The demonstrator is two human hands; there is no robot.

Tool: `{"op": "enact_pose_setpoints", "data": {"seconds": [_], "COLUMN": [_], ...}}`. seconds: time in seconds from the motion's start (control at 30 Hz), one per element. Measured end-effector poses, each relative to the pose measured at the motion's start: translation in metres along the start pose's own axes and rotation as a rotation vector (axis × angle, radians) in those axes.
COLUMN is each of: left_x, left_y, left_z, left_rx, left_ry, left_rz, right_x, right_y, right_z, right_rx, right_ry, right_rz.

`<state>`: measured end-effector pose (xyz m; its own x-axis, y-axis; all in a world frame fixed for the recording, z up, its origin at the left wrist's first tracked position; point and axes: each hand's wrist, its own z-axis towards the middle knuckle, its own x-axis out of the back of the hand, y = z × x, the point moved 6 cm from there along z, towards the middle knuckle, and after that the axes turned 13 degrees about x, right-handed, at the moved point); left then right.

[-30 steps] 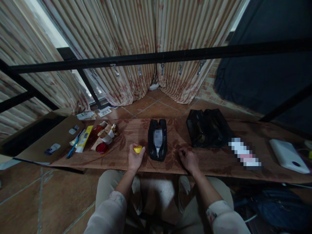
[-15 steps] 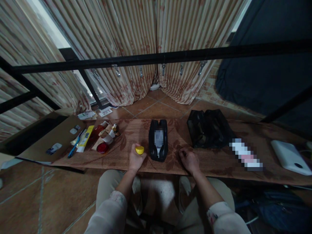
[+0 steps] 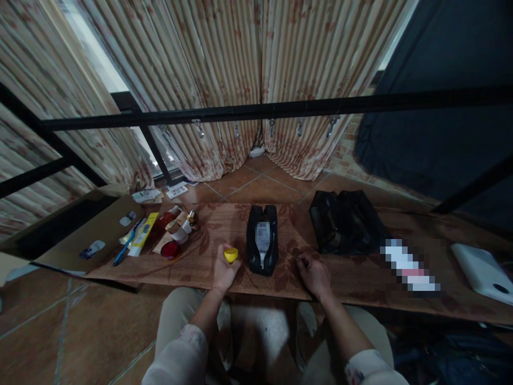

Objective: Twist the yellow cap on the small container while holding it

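Yellow cap (image 3: 231,255) sits pinched in left hand (image 3: 223,271), right hand (image 3: 315,272) fisted beside black pouch (image 3: 252,238) holding a bottle (image 3: 262,252).

A blur covers what sits in the black pouch (image 3: 251,240) and a strip (image 3: 409,264) on the bench (image 3: 352,274); the white box (image 3: 483,270) runs off the right edge; the left hand (image 3: 223,271) hides the yellow cap's (image 3: 231,255) underside in its grip

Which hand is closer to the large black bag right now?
Right. The right hand rests on the mat just in front of the large black bag; the left hand, holding a yellow cap, sits beyond the narrow pouch.
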<state>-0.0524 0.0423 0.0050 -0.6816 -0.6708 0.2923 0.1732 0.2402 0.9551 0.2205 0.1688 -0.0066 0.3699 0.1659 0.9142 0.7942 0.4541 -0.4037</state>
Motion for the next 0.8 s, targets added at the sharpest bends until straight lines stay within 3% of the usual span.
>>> {"op": "enact_pose_setpoints", "data": {"seconds": [0.8], "left_x": [0.0021], "left_y": [-0.0043], "left_z": [0.0010], "left_rx": [0.005], "left_ry": [0.072], "left_rz": [-0.077], "right_x": [-0.0076], "right_y": [0.0030], "right_z": [0.0024], "right_rx": [0.058], "right_ry": [0.014], "right_rz": [0.037]}}
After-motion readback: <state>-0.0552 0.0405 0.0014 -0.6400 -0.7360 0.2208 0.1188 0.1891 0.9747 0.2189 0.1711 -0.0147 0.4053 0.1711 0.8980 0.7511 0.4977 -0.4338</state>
